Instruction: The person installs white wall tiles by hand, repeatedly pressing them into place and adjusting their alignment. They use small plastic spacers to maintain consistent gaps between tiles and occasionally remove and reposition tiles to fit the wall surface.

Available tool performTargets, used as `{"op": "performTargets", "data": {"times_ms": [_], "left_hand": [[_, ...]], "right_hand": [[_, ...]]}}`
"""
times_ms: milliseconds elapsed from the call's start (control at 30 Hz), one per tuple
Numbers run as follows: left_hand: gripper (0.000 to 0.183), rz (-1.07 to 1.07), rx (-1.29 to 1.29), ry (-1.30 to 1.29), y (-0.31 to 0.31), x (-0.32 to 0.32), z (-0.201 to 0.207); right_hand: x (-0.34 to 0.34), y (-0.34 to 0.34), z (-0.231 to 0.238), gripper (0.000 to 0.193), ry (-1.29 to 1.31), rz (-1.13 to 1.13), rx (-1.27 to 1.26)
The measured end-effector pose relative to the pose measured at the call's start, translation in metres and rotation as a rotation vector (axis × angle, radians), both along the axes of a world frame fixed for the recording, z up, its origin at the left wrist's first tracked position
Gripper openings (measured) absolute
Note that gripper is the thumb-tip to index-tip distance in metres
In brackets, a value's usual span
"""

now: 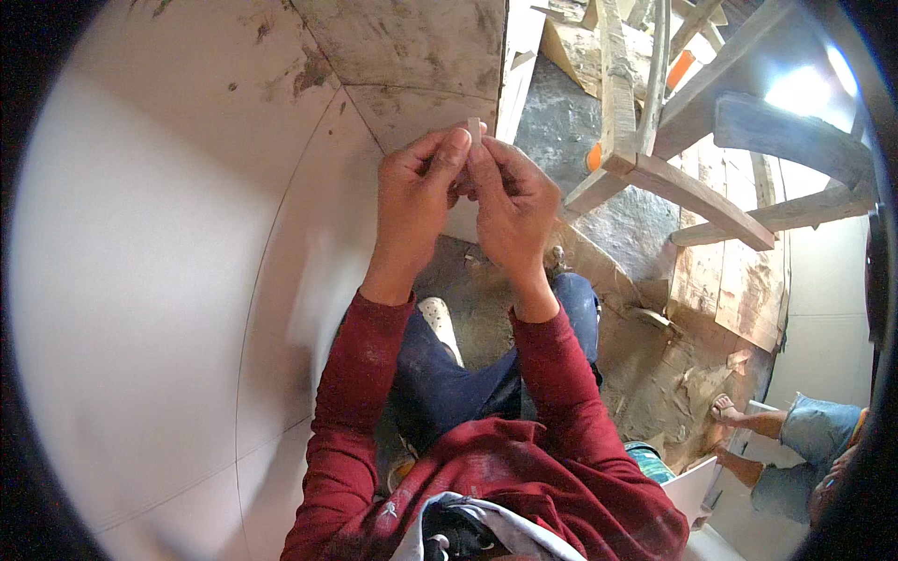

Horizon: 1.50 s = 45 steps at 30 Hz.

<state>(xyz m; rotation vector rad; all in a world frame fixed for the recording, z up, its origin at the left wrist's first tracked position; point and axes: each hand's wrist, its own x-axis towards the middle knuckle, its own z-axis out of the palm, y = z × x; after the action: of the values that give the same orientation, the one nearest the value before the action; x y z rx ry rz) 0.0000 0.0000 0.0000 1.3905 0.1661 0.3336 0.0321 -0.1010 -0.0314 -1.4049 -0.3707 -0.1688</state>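
Both hands meet in front of me, near the corner of the tiled wall. A small, pale, flat strip (475, 131) stands upright between the fingertips; its exact kind I cannot make out. My left hand (418, 182) is closed, with thumb and fingers pinched at the strip's left side. My right hand (513, 192) pinches the same piece from the right, thumb on its near face. The curled fingers hide the strip's lower end. Just beyond the hands are smeared, dirty tiles (421, 47) with dark joint lines.
Large white wall tiles (159, 280) fill the left side. A rough wooden trestle (692, 196) stands at the right over a grey sheet. Wood boards (739, 280) and torn brown paper (655, 374) lie on the floor. Another person's bare leg (762, 424) shows at the lower right.
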Motion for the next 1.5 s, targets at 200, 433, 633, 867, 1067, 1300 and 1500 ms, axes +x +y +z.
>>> {"op": "performTargets", "data": {"times_ms": [200,433,633,867,1067,1300,1500], "left_hand": [[0.024,-0.025,0.049,0.013,0.008,0.009,0.001],[0.023,-0.047,-0.030,-0.022,0.008,0.021,0.007],[0.021,-0.043,-0.102,0.004,0.008,0.018,0.009],[0.018,0.033,-0.142,-0.003,0.003,0.021,0.014],[0.019,0.059,-0.166,0.052,0.001,0.019,0.019],[0.018,0.019,-0.186,0.135,0.004,0.020,0.016],[0.021,0.018,-0.192,0.067,0.003,0.021,0.015]], "right_hand": [[0.004,0.013,-0.005,0.023,-0.045,-0.144,0.040],[0.010,0.022,-0.007,0.025,-0.032,-0.245,0.049],[0.004,0.031,0.002,0.020,0.051,-0.214,0.175],[-0.001,0.036,0.023,0.028,0.149,-0.235,0.262],[0.000,0.032,0.038,0.030,0.238,-0.132,0.339],[0.009,0.023,0.031,0.019,0.337,-0.043,0.331],[0.007,0.032,0.035,0.021,0.272,-0.105,0.303]]}}
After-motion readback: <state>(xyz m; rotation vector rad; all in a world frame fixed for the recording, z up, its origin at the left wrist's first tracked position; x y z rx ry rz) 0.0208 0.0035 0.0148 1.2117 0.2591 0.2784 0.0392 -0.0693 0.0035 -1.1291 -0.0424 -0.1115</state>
